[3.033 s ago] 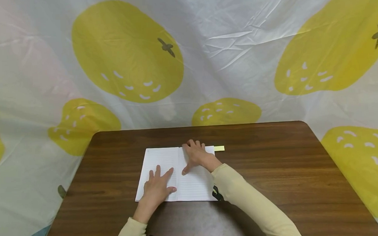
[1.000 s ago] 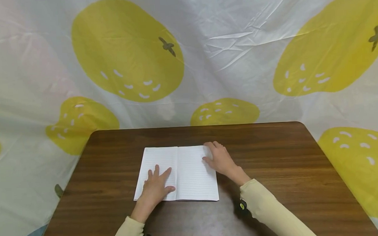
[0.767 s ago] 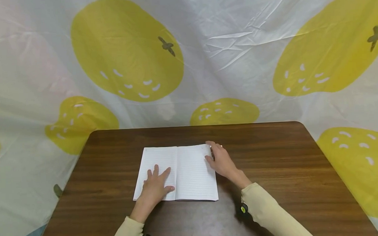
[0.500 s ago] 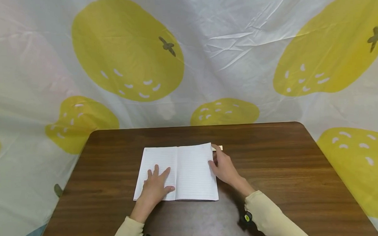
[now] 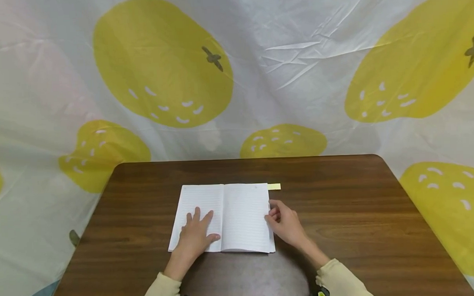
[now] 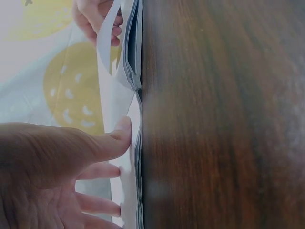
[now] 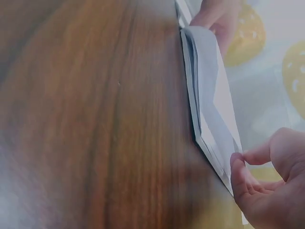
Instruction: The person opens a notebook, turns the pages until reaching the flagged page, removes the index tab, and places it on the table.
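An open notebook [image 5: 243, 226] with white lined pages lies on the table. My left hand [image 5: 194, 234] rests on its left page with the fingers spread. At the right edge, my right hand [image 5: 288, 224] pinches a page [image 7: 217, 102] between thumb and forefinger. Both wrist views show that page curving up, lifted off the stack below. A pale yellow sticky tab [image 5: 274, 186] juts out past the notebook's upper right edge. In the left wrist view, the left thumb [image 6: 121, 133] lies on the paper near the spine.
The notebook lies on a brown wood-grain table [image 5: 361, 230] with rounded far corners. Behind the table hangs a pale cloth [image 5: 281, 76] printed with large yellow fruit.
My right hand slid from the page's upper right corner down along the right edge and pinched a page, which now lifts. The yellow tab came back into sight. My left hand stayed put.
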A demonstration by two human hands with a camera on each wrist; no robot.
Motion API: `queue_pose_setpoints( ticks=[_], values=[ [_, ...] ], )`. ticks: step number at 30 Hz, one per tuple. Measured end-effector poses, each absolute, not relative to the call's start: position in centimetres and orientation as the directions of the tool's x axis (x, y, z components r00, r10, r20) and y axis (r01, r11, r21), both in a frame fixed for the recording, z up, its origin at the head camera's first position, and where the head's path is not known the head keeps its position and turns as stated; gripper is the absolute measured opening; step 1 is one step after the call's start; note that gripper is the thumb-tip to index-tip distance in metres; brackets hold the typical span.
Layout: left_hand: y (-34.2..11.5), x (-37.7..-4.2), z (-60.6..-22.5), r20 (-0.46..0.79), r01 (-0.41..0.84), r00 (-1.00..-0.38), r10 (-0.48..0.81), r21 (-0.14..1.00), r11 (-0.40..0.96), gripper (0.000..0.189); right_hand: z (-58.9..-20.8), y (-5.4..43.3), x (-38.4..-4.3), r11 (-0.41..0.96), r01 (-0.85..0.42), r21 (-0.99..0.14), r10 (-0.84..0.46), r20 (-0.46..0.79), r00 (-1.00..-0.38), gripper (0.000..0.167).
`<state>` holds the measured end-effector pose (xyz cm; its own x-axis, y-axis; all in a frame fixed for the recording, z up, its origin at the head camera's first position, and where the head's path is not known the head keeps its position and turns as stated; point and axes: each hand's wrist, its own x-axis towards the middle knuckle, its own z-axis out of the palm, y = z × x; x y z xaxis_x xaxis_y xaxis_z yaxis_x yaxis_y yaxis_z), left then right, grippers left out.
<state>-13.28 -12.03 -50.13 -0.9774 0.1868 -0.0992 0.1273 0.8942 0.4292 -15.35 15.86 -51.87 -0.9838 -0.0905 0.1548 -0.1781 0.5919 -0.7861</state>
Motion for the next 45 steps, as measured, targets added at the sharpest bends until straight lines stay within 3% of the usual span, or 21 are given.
queue_pose_setpoints(
  ticks=[9, 13, 20, 32, 37, 45],
  values=[
    [-11.8, -13.4, -50.0, -0.034, 0.173, -0.981, 0.193, 0.312, 0.934, 0.067, -52.2, 14.7, -15.3, 0.532, -0.187, -0.826, -0.075, 0.174, -0.982, 0.037],
    [-11.8, -13.8, -49.6, -0.047, 0.163, -0.980, 0.196, 0.385, 0.908, 0.070, -51.8, 13.7, -15.6, 0.499, -0.214, -0.840, -0.087, 0.197, -0.977, 0.037],
    [-11.3, -13.9, -48.7, -0.138, 0.089, -0.970, 0.198, 0.560, 0.823, 0.099, -50.9, 12.1, -16.2, 0.445, -0.231, -0.865, -0.125, 0.195, -0.973, 0.040],
    [-9.2, -13.7, -48.4, -0.098, 0.139, -0.971, 0.218, 0.513, 0.847, 0.137, -50.0, 10.0, -17.0, 0.407, -0.225, -0.885, -0.175, 0.166, -0.971, 0.043],
    [-9.0, -13.6, -48.5, -0.049, 0.185, -0.971, 0.233, 0.466, 0.865, 0.140, -49.9, 9.2, -17.1, 0.400, -0.208, -0.893, -0.195, 0.139, -0.971, 0.043],
    [-9.2, -13.7, -48.9, -0.012, 0.182, -0.978, 0.209, 0.444, 0.877, 0.128, -50.1, 8.5, -17.3, 0.358, -0.265, -0.895, -0.252, 0.181, -0.951, 0.041]
  ],
)
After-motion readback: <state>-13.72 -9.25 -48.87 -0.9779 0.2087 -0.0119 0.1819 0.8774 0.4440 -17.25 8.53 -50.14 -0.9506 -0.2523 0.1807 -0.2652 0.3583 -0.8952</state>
